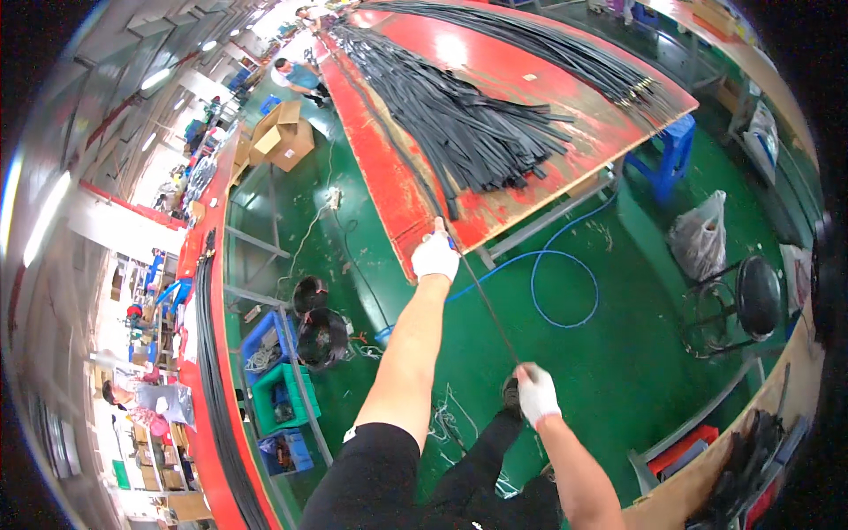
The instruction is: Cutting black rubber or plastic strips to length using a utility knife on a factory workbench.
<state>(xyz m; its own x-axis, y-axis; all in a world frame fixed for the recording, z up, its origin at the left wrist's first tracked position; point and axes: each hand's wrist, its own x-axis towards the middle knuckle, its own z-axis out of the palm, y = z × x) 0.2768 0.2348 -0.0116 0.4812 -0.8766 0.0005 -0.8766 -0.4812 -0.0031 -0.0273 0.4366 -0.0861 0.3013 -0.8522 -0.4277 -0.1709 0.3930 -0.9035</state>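
Note:
A white work glove covers my left hand [436,255], which is closed at the near corner of the red table. It grips a thin dark cable [488,303] where this meets a long black sleeve [408,163] lying along the table's left side. A bit of blue shows at the left fingers; what it is I cannot make out. Lower and to the right, my gloved right hand [536,395] is closed round the cable's near end. Between the hands the cable runs taut and slanting. A wide bundle of flat black sleeves [459,132] lies fanned out on the table.
The red table [495,216] stretches far ahead, with more dark cables [583,62] at its right. A blue stool [667,155], a plastic bag [700,234] and a black stool [758,296] stand right. Blue hose [596,287] loops on the floor. Crates [284,393] stand left.

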